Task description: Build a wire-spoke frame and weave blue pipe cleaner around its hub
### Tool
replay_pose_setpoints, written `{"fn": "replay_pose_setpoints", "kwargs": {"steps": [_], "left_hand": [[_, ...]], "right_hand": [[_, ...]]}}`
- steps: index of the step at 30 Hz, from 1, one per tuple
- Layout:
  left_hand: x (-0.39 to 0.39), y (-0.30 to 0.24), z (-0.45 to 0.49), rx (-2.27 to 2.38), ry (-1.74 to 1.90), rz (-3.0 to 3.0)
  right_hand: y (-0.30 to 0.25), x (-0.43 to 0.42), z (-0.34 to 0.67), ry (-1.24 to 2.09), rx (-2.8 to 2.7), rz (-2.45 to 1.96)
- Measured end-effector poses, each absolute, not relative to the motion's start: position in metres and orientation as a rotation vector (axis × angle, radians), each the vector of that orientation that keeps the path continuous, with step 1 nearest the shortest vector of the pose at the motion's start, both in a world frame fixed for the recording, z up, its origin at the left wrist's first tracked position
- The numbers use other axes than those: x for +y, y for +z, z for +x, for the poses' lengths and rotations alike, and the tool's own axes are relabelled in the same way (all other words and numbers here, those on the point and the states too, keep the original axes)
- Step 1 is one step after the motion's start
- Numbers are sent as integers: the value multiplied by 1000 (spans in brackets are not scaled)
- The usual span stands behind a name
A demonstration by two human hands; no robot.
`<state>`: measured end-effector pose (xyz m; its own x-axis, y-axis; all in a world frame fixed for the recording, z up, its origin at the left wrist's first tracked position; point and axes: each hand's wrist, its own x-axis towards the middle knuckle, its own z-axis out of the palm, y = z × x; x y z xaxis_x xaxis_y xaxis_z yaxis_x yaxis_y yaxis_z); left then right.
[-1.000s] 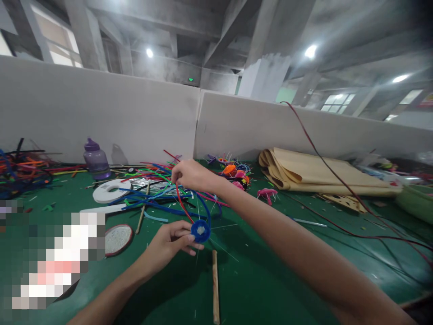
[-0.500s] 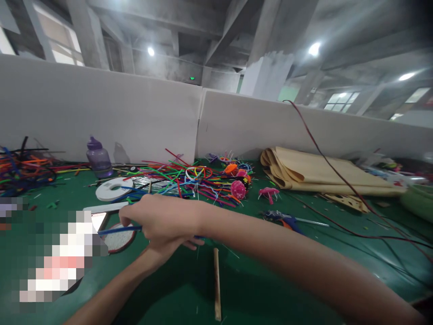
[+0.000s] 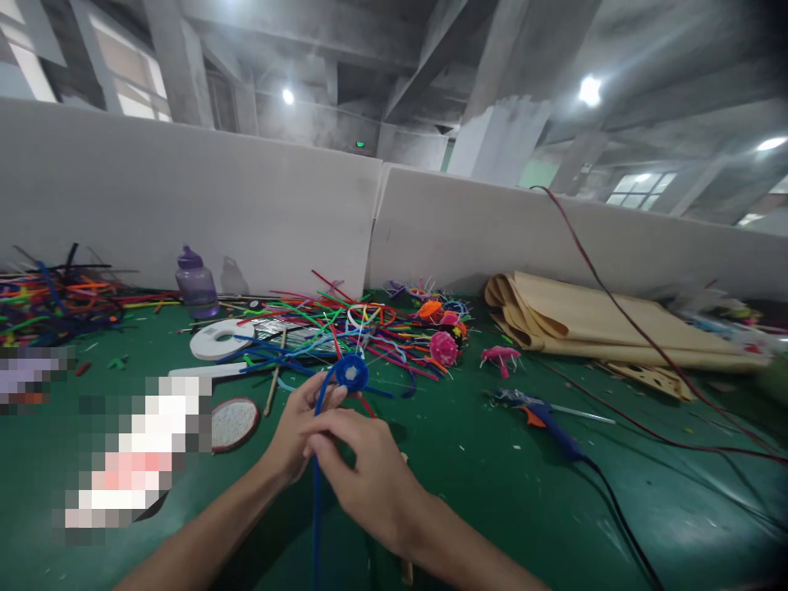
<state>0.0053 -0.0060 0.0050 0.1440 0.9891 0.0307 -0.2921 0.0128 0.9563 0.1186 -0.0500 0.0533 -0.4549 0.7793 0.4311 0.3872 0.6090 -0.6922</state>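
Observation:
A round blue coil of pipe cleaner [image 3: 353,361] with a pale centre rests at the fingertips of my left hand [image 3: 290,428], which is closed around its lower side. From it a long blue pipe cleaner [image 3: 317,521] bends over the left fingers and hangs down toward the table's front. My right hand [image 3: 373,468] pinches this strand between thumb and forefinger, just in front of the left hand. Part of a wooden stick [image 3: 406,566] shows beneath my right forearm; the rest is covered.
A blue glue gun [image 3: 557,431] with its cord lies on the right. Behind my hands are loose coloured pipe cleaners [image 3: 382,316], a pink ball [image 3: 443,349] and a white tape roll [image 3: 218,338]. A purple bottle [image 3: 197,287] stands back left; folded brown paper [image 3: 591,316] lies back right.
My right hand, earlier stretched leftward across my left hand with a blue strand, has come back to the right and lower. The blue coil and my left hand's fingers now show.

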Motion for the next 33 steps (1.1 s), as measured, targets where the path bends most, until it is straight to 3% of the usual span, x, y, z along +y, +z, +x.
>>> {"fn": "replay_pose_setpoints", "kwargs": {"steps": [3,8,20,29,33], "left_hand": [[-1,9,6,811,1297,1020],[-2,8,12,806,1326,971],[-10,7,19,794,1245,990],[-7,3,16,838,1247,1143],[-3,1,10,980,1315,1360]], "right_hand": [[40,-47,127,887,-1775,-1093],[22,-32,135,864,-1488,-1251],[17,-22,136,1295,-1120,-1074],[14,-20,143,1288,-1163,-1123],[22,-23,149,984,-1178,-1175]]}}
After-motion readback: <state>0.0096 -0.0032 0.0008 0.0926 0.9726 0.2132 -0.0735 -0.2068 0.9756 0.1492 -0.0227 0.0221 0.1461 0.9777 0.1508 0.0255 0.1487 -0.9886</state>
